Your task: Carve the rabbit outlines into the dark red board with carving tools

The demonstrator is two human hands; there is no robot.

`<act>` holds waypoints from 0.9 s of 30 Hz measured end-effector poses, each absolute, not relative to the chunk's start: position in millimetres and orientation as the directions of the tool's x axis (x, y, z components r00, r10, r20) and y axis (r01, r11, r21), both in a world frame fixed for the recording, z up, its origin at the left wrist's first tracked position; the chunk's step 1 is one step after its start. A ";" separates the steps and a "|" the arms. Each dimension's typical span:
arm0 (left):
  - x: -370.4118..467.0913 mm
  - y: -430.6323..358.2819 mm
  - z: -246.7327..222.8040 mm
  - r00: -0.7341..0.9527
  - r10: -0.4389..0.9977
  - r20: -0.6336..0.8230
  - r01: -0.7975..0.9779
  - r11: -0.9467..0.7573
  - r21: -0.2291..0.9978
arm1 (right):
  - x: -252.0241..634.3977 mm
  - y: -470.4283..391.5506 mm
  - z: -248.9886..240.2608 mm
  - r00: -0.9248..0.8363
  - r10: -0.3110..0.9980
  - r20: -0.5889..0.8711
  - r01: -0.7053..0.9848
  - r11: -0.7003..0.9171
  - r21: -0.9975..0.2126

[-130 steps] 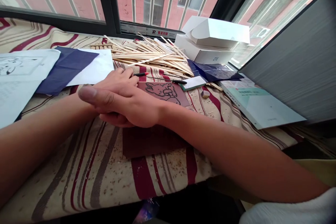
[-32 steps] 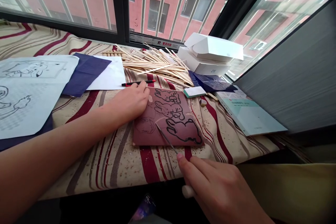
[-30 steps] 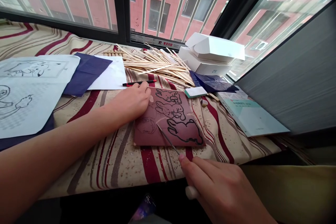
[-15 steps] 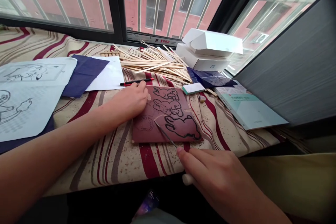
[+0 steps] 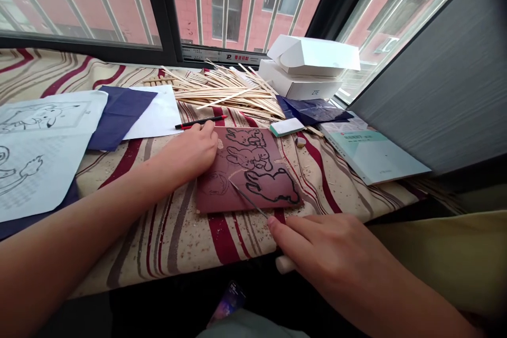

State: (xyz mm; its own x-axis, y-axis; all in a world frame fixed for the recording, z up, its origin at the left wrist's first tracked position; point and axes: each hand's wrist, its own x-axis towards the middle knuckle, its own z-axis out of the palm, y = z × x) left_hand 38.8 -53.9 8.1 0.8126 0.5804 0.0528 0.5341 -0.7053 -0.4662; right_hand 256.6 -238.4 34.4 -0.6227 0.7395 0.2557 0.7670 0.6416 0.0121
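Observation:
A reddish-brown board (image 5: 257, 198) with black rabbit outlines and a fainter round drawing lies on the striped cloth. My left hand (image 5: 198, 148) rests on its upper left edge, fingers curled together against the board. In my right hand (image 5: 317, 245) is a thin metal carving tool (image 5: 251, 201) with a pale handle end showing below the fist. The tool's tip touches the board between the round drawing and the lowest rabbit. Small crumbs are scattered over the board and the cloth around it.
Beyond the board are a black and red pen (image 5: 201, 122), a pile of thin wooden sticks (image 5: 225, 90), an eraser (image 5: 287, 127) and a white box (image 5: 309, 87). A book (image 5: 376, 156) lies at the right. Drawing sheets (image 5: 43, 153) and dark blue paper (image 5: 121, 111) lie left.
The view has shifted slightly, so most things sit a little further left. My hands stay in nearly the same places on the board and tool.

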 end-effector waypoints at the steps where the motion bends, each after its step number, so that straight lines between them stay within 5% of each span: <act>1: 39.0 -53.9 8.4 0.809 0.586 0.047 0.537 -0.702 -0.468 | 257.3 -237.6 36.2 -0.621 0.745 0.243 0.768 0.640 0.001; 14: 37.2 -52.2 3.0 0.823 0.563 0.078 0.521 -0.694 -0.496 | 261.2 -229.6 41.1 -0.613 0.774 0.160 0.777 0.627 -0.054; 27: 41.6 -57.0 8.3 0.781 0.623 0.041 0.562 -0.672 -0.482 | 220.8 -252.1 18.2 -0.501 0.807 0.313 0.857 0.513 0.048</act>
